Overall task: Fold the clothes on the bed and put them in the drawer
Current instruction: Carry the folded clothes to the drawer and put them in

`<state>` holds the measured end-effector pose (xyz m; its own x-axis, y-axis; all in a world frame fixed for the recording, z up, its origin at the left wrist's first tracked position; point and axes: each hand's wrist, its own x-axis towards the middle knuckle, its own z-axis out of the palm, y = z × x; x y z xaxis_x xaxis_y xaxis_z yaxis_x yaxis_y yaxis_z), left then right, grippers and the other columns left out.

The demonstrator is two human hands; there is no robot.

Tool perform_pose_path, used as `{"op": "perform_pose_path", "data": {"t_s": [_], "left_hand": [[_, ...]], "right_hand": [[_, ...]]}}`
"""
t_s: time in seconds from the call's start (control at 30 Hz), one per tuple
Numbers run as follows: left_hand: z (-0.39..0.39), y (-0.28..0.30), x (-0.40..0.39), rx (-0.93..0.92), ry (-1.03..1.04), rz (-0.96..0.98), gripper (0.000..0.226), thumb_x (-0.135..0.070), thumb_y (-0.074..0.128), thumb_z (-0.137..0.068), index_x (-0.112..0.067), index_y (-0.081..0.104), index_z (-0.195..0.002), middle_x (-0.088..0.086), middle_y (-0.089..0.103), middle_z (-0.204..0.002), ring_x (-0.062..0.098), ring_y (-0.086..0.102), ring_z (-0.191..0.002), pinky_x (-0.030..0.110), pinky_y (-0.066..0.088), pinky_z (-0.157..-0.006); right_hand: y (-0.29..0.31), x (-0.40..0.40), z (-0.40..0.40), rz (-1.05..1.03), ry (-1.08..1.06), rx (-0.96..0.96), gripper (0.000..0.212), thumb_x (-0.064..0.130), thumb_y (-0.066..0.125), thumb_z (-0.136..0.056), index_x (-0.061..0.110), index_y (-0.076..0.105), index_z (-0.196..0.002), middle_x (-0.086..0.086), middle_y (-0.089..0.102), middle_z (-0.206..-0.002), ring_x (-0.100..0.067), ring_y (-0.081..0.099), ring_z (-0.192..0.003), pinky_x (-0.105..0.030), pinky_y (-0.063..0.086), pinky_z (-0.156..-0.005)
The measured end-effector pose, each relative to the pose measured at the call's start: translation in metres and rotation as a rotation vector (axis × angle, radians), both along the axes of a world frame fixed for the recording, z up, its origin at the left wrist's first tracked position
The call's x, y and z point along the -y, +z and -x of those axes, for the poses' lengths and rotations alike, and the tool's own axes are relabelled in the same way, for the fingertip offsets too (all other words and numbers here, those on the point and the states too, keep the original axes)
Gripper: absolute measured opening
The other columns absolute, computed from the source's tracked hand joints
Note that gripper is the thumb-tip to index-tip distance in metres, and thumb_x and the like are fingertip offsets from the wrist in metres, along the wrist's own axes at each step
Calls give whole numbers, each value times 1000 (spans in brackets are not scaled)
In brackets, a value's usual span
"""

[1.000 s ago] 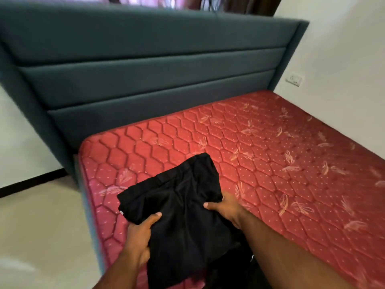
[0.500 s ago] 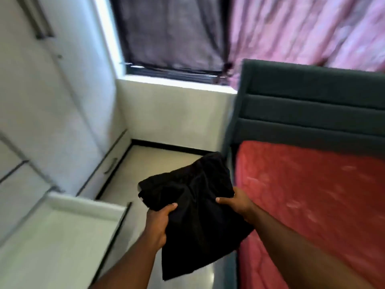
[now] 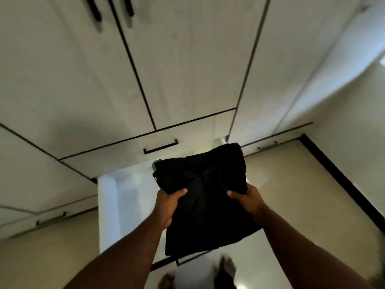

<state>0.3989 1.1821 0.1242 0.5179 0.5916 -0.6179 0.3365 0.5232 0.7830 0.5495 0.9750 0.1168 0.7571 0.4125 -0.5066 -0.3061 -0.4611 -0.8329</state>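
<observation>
Writing: a small pale tag (image 3: 155,179) is seen at the left edge of the garment; no letters can be read on it.
Wardrobe: pale doors (image 3: 183,59) are seen across the top, split by dark seams, with blurred dark handles at the top left.
Closed drawer: a closed front with a dark bar handle (image 3: 160,147) is seen just above the open drawer.
Open drawer: a pale drawer (image 3: 108,205) is pulled out from the wardrobe; its left wall and part of its floor are lit, and the rest is hidden by the garment.
Left hand: the left hand (image 3: 166,203) is raised from the lower left on an outstretched forearm; the thumb is laid on top of the cloth and the fingers are curled beneath, so the left edge of the garment is gripped.
Garment: the folded black garment (image 3: 204,197) is held in the air between both hands, over the open drawer and apart from its floor; its near edge hangs down towards the drawer's front.
Right hand: the right hand (image 3: 249,200) is reached in from the lower right; the thumb is pressed on top and the fingers are tucked under, so the right edge is gripped.
Floor: a glossy pale floor (image 3: 291,195) with a dark skirting line is seen at the right.
Feet: blurred feet (image 3: 226,268) are seen at the bottom edge.
</observation>
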Motion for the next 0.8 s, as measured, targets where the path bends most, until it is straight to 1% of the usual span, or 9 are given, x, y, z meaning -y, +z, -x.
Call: {"op": "perform_pose_path", "data": {"t_s": [0.1, 0.17, 0.3, 0.4, 0.47, 0.6, 0.67, 0.7, 0.8], "left_hand": [[-26, -51, -32, -58, 126, -33, 36, -3, 78, -77, -11, 66, -110, 7, 73, -102, 22, 71, -90, 37, 56, -83], [-45, -88, -47, -73, 180, -32, 36, -2, 77, -78, -10, 67, -111, 8, 74, -100, 24, 72, -88, 39, 58, -81], [-94, -208, -68, -144, 265, -26, 36, -1, 79, -75, -8, 70, -108, 11, 74, -100, 29, 72, -92, 47, 57, -85], [-117, -286, -71, -159, 268, 6, 37, 1, 78, -75, -6, 70, -110, 12, 74, -101, 30, 72, -92, 47, 58, -83], [-127, -334, -74, -160, 266, 2, 36, 3, 77, -76, -7, 69, -109, 10, 74, -101, 28, 72, -91, 42, 59, -81], [-121, -403, -80, -246, 232, -88, 40, 0, 78, -77, -8, 66, -114, 5, 72, -102, 19, 70, -88, 28, 57, -74], [-113, -419, -86, -350, 179, -130, 45, -11, 81, -78, -11, 61, -118, 0, 69, -103, 16, 67, -91, 20, 54, -71], [-109, -422, -87, -401, 158, -138, 50, -17, 80, -79, -12, 56, -123, -1, 67, -106, 17, 66, -96, 22, 54, -74], [-94, -396, -71, -593, 24, -235, 73, -29, 76, -84, -17, 35, -143, 8, 57, -128, 27, 58, -115, 41, 50, -97]], "right_hand": [[-60, -49, -47, 2, 101, -40, 37, 15, 78, -80, 15, 64, -114, -2, 71, -105, -18, 69, -91, -29, 56, -76], [-96, -71, -76, 23, 143, -40, 35, 17, 77, -80, 18, 63, -112, -1, 71, -101, -18, 68, -90, -28, 54, -73], [-214, -100, -138, 100, 198, -77, 42, 22, 79, -78, 17, 63, -116, -3, 71, -103, -21, 68, -92, -37, 56, -81], [-287, -105, -164, 149, 171, -73, 38, 20, 79, -79, 16, 63, -113, 0, 69, -98, -16, 67, -87, -31, 52, -77], [-333, -106, -173, 164, 172, -60, 33, 19, 77, -81, 17, 63, -111, 2, 69, -94, -13, 66, -83, -30, 53, -75], [-410, -94, -175, 240, 128, 25, 38, 21, 75, -83, 11, 63, -119, -2, 68, -106, -20, 66, -97, -34, 53, -87], [-429, -89, -176, 289, 146, 73, 48, 30, 75, -83, 12, 59, -125, -4, 66, -115, -22, 64, -104, -35, 52, -91], [-434, -87, -176, 322, 154, 83, 54, 34, 75, -82, 14, 55, -129, -6, 65, -121, -25, 62, -108, -39, 50, -95], [-403, -67, -162, 494, 223, 151, 73, 35, 73, -82, 15, 38, -143, -14, 53, -135, -34, 52, -123, -45, 42, -104]]}}
